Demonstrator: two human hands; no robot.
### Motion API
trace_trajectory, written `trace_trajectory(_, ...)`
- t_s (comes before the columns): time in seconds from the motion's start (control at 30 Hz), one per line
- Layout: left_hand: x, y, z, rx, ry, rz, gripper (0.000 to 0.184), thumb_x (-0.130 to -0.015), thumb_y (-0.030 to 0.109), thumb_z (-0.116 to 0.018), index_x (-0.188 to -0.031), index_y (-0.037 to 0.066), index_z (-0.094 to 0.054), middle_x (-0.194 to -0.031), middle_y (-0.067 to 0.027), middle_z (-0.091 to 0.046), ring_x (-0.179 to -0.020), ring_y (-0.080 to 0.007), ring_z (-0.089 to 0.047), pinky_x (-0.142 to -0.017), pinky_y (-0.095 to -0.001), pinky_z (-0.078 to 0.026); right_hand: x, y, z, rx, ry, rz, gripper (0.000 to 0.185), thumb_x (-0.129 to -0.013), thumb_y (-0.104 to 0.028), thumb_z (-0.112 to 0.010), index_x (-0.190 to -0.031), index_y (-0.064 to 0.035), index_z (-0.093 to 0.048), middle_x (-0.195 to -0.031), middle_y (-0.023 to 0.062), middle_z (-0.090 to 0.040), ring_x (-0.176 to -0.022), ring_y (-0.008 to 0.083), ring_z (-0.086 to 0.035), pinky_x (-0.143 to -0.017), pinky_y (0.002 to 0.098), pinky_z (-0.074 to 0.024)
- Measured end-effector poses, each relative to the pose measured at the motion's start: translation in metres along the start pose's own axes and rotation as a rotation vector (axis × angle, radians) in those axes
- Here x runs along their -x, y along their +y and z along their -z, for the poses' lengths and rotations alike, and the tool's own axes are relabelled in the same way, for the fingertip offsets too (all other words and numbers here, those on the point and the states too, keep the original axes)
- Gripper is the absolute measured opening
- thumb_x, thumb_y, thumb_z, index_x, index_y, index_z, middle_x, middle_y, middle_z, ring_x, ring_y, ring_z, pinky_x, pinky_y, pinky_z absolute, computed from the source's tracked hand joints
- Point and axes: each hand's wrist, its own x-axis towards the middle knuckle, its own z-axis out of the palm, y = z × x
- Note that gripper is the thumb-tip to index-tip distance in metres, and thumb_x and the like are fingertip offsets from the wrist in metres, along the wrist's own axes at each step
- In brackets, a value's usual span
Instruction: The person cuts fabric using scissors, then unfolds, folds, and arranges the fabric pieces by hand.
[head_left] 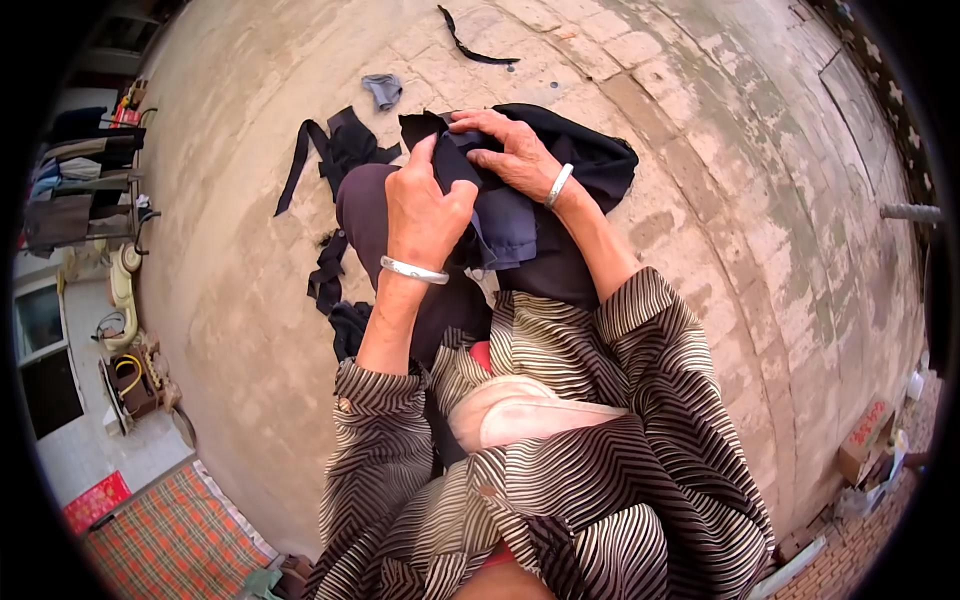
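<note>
A black cloth garment (585, 150) lies bunched across my knees, with a blue-grey piece of fabric (507, 232) showing in its folds. My left hand (428, 205) is closed at the left edge of the garment, its fingers wrapped round the dark cloth; the fingertips are partly hidden. Across the top of the same cloth rests my right hand (515, 155), fingers bent over a fold near the left hand and thumb below them. Whether any small tool is between the fingers cannot be made out.
Black cloth scraps (350, 145) and strips (328, 270) lie on the paved ground left of my knees. A small grey scrap (382, 91) and a curved black strip (470, 45) lie farther out. Clothes hang on a rack (90, 180) at left; a cardboard box (862, 445) stands at right.
</note>
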Motion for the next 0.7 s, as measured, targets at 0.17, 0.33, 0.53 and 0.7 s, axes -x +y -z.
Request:
trace_trajectory(0.17,0.000,0.020,-0.022,-0.368,-0.175,0.033,0.053,-0.068,0.012,-0.058,-0.117,-0.007,-0.056,-0.076,-0.0293,-0.064,-0.076,-0.0452,-0.065,-0.073,-0.0506,-0.053,0.000,0.011,0.006,-0.336,0.141,-0.197,0.031,-0.083,0.002,-0.054,-0.113,0.0039,-0.064,-0.106,0.0058,-0.068,-0.097,0.0103,-0.058,-0.087,0.0252,-0.0459)
trace_trajectory(0.33,-0.004,0.011,-0.054,-0.384,-0.250,0.000,0.034,-0.071,0.016,-0.062,-0.096,-0.007,-0.055,-0.073,-0.0267,-0.064,-0.068,-0.0423,-0.065,-0.064,-0.0498,-0.053,0.008,-0.009,0.035,-0.349,0.364,-0.335,0.026,-0.087,-0.002,-0.053,-0.108,0.0051,-0.065,-0.103,0.0096,-0.068,-0.097,0.0141,-0.061,-0.090,0.0271,-0.0453)
trace_trajectory(0.53,0.015,-0.003,-0.042,-0.143,-0.199,-0.220,0.050,-0.076,0.027,-0.070,-0.112,-0.004,-0.057,-0.083,-0.0195,-0.064,-0.071,-0.0360,-0.065,-0.063,-0.0444,-0.052,0.007,-0.068,0.038,-0.168,0.295,-0.152,0.022,-0.089,-0.001,-0.050,-0.104,0.0063,-0.064,-0.098,0.0103,-0.069,-0.091,0.0151,-0.063,-0.083,0.0270,-0.0490)
trace_trajectory(0.7,0.038,-0.009,-0.033,-0.131,-0.245,-0.404,0.043,-0.077,0.023,-0.071,-0.111,0.000,-0.059,-0.096,-0.0174,-0.060,-0.082,-0.0364,-0.061,-0.068,-0.0406,-0.051,0.003,-0.088,-0.001,0.157,0.157,0.044,0.024,-0.083,-0.001,-0.054,-0.105,0.0032,-0.062,-0.101,0.0162,-0.066,-0.096,0.0267,-0.065,-0.083,0.0322,-0.0500)
